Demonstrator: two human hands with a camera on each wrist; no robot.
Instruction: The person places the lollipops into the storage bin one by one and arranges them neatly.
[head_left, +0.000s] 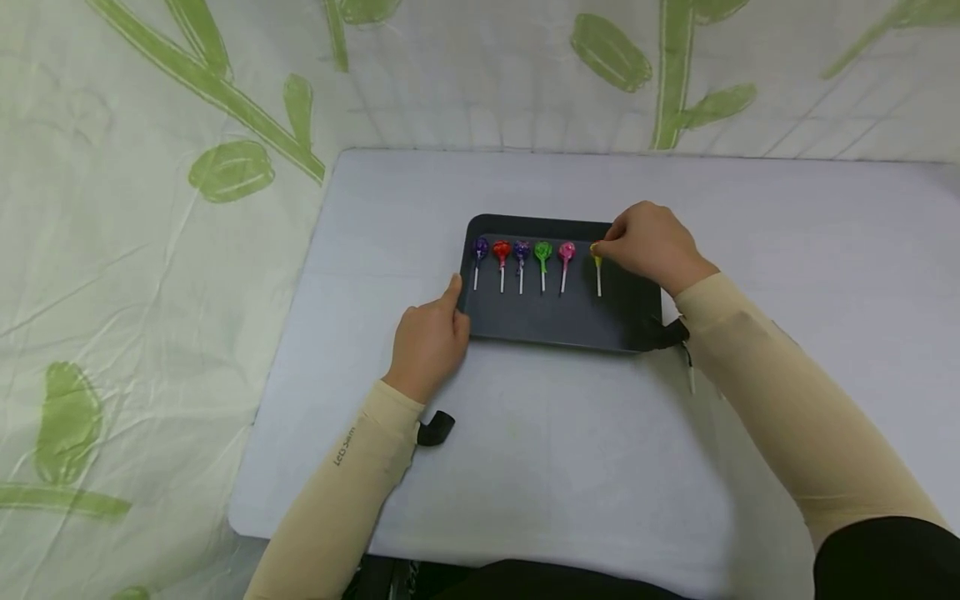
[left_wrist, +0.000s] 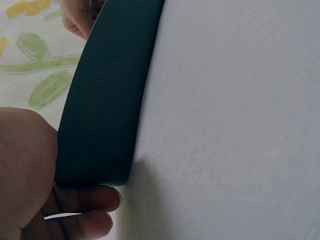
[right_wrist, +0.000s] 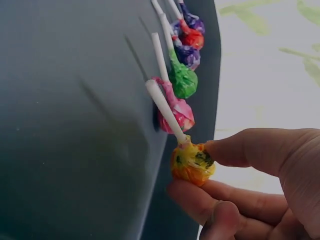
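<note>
My right hand [head_left: 651,246] pinches a yellow-orange wrapped lollipop [right_wrist: 192,162] by its candy head, between thumb and fingers. Its white stick points toward me, over the right half of a dark tray [head_left: 555,321]. To its left on the tray lies a row of lollipops: a pink one [head_left: 567,251], a green one [head_left: 543,251], a purple one [head_left: 522,250], a red one [head_left: 502,249] and another purple one [head_left: 481,247]. Low on the tray's left side, my left hand [head_left: 429,343] holds the near corner, fingers against the outer wall [left_wrist: 100,110].
The tray rests on a white-covered table [head_left: 525,433]. Patterned cloth with green leaves [head_left: 232,171] hangs behind and on the left. A black wrist camera [head_left: 437,427] sticks out from the left sleeve; by the right sleeve shows a thin white stick [head_left: 692,379].
</note>
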